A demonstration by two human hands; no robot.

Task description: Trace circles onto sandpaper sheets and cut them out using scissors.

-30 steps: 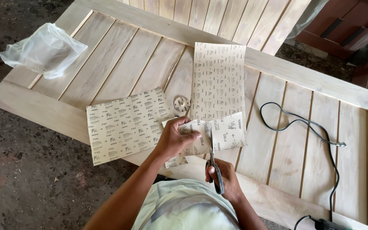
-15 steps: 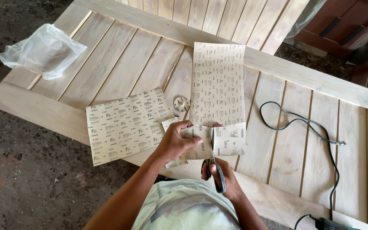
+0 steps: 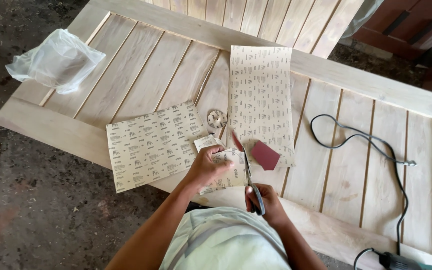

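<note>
My left hand [image 3: 207, 166] grips a small piece of sandpaper [image 3: 228, 172], printed backing up, near the front edge of a slatted wooden panel [image 3: 141, 75]. My right hand [image 3: 265, 201] holds scissors [image 3: 250, 176] with the blades pointing away from me along the right edge of that piece. A cut-off bit [image 3: 266, 154] lies just right of the blades with its dark red grit side up. A large sandpaper sheet [image 3: 148, 145] lies to the left, and a long one [image 3: 261, 97] lies ahead.
A small round sanding disc [image 3: 217, 119] sits between the two sheets. A crumpled clear plastic bag [image 3: 56, 60] rests on the panel's left end. A black power cord [image 3: 371, 150] loops across the right side to a tool [image 3: 401, 261] at the bottom edge. Dirt floor [image 3: 36, 210] lies on the left.
The scissors have cut through the small sandpaper piece. The right-hand part has come away and flipped over, showing its dark red grit side.
</note>
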